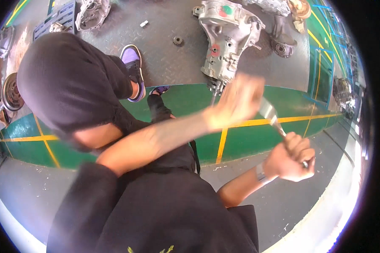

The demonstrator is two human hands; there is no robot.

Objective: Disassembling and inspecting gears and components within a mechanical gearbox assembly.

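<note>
My right hand is closed around the handle of a shiny metal bar-like tool; its kind is blurred. The tool slants up and left, its far end beside my left hand. That hand is smeared by motion, so its fingers and anything in them cannot be made out. It hovers by the near end of a silver gearbox housing with red and green paint marks. A cluster of metal shaft parts sticks out from that end, partly behind the left hand.
A steel tread-plate surface carries a small gear, a small pale part, another casting and a blue-grey slatted crate. More metal parts lie at right. My bent left leg rises at left, its shoe on the plate.
</note>
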